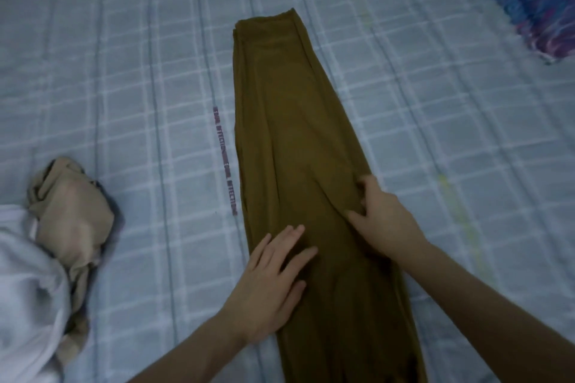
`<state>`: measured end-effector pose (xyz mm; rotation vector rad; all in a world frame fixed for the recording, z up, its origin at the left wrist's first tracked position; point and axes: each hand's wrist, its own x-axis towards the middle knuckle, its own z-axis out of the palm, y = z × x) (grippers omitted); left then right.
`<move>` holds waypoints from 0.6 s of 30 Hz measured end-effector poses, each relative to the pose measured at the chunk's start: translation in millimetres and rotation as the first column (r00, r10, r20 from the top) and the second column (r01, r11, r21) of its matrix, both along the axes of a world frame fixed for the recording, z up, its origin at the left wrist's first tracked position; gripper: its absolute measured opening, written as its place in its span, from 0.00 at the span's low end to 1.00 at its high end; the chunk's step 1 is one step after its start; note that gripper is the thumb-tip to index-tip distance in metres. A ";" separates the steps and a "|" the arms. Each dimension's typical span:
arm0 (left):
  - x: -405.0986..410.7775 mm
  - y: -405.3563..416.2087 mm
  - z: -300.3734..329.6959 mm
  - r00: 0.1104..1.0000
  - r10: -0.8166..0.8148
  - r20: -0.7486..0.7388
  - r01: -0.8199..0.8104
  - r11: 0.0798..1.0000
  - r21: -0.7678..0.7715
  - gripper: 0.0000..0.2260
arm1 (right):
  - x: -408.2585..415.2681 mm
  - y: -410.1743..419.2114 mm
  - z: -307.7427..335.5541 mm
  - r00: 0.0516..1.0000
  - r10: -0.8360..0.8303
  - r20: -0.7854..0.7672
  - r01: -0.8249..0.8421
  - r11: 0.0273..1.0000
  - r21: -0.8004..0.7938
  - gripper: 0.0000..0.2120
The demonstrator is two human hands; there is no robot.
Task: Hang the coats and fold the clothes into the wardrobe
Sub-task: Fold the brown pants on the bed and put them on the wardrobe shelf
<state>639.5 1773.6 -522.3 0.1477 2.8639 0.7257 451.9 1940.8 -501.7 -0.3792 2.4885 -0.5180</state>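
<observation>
The mustard trousers (289, 140) lie lengthwise in a long narrow strip (legs stacked), smooth. At left, a crumpled beige garment (70, 211) touches a white one (28, 295).

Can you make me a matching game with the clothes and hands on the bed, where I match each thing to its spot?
Things:
1. brown garment
2. beige cloth
3. left hand
4. blue pillow

Places:
A. top right corner
B. flat on the brown garment's near part
C. bunched at the left, beside white cloth
D. laid out long down the middle

Pairs: 1-D, 2-C, 3-B, 4-A
</observation>
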 end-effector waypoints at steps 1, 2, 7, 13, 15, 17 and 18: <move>7.0 7.7 1.1 0.999 -0.041 -0.004 0.041 0.999 -0.010 0.21 | -0.4 0.3 1.2 1.000 0.020 0.009 -0.020 0.999 -0.050 0.26; 13.8 15.5 1.9 0.996 -0.085 -0.009 0.085 0.996 -0.017 0.21 | -3.1 0.9 1.7 0.999 0.037 0.000 -0.036 0.995 -0.088 0.24; 59.8 45.5 -17.9 0.980 -0.173 0.098 0.183 0.977 -0.111 0.23 | -21.1 23.9 -2.3 0.943 -0.125 -0.309 0.103 0.991 -0.086 0.21; 129.5 90.6 -9.6 0.968 -0.248 0.039 0.250 0.965 -0.074 0.21 | 107.2 61.9 24.3 0.762 0.460 -0.456 -0.546 0.835 -0.070 0.14; 157.2 110.2 -3.2 0.963 -0.270 0.007 0.270 0.962 -0.033 0.18 | 158.3 94.7 14.4 0.730 0.616 -0.295 -0.647 0.763 -0.009 0.12; 180.9 125.0 -2.5 0.955 -0.281 0.098 0.285 0.958 -0.031 0.23 | 193.2 132.6 -2.2 0.758 0.638 -0.138 -0.641 0.767 0.030 0.13; 188.8 129.8 -3.1 0.949 -0.268 0.163 0.278 0.960 -0.042 0.27 | 204.9 149.4 -8.2 0.773 0.628 -0.085 -0.627 0.778 0.042 0.12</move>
